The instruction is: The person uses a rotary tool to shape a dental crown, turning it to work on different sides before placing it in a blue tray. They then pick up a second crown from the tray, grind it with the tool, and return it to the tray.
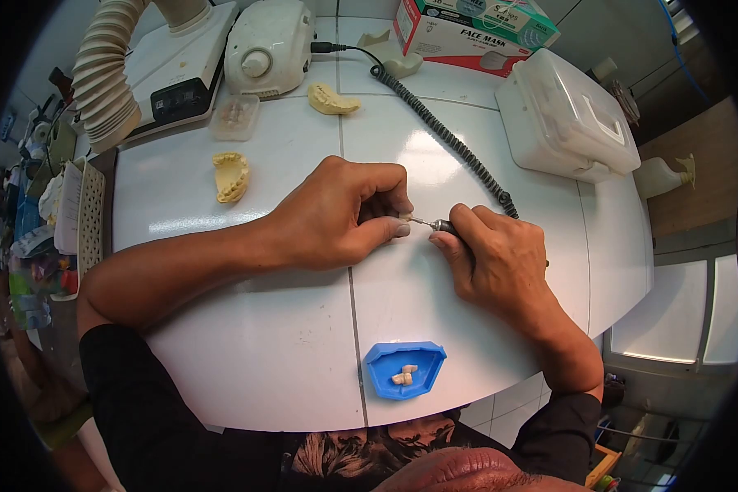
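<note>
My right hand [500,250] is wrapped round a dark rotary handpiece [444,227], its thin metal bur pointing left. The bur tip meets a small tooth-coloured piece [405,216] pinched between the thumb and index finger of my left hand [344,213]; the fingertips hide most of that piece. From behind my right hand, a coiled black cord [451,135] runs up to the white control unit [269,49]. Nearer to me, a blue tray [377,381] holds a few small tooth-coloured pieces [404,375]. A yellow dental cast [230,177] lies beyond my left forearm.
A second yellow cast [332,99] and a clear plastic box [235,117] lie near the control unit. At the back left stands a white machine [172,70] beneath a ribbed hose [105,78]. Face mask boxes [459,41] and a white lidded case [566,119] occupy the back right.
</note>
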`<state>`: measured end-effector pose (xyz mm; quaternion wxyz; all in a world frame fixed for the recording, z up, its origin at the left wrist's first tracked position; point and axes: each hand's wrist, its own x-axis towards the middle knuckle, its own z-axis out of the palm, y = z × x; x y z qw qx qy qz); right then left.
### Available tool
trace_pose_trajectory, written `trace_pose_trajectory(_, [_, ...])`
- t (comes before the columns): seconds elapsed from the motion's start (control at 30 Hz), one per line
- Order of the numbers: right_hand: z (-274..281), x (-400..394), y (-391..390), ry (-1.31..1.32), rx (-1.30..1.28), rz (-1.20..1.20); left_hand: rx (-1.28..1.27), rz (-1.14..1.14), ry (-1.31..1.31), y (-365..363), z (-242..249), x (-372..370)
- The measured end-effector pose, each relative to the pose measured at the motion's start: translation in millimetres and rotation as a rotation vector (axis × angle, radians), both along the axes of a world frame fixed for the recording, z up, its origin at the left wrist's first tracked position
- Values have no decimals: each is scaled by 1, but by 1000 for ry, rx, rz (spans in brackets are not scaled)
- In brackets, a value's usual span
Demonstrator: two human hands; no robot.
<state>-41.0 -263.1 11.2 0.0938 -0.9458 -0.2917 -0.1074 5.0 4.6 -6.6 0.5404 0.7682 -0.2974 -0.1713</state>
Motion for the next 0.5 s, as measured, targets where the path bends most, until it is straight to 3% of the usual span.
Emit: trace_pose_trajectory(0.5, [1, -1, 1, 6, -2, -25, -16, -1, 5, 0, -1, 1])
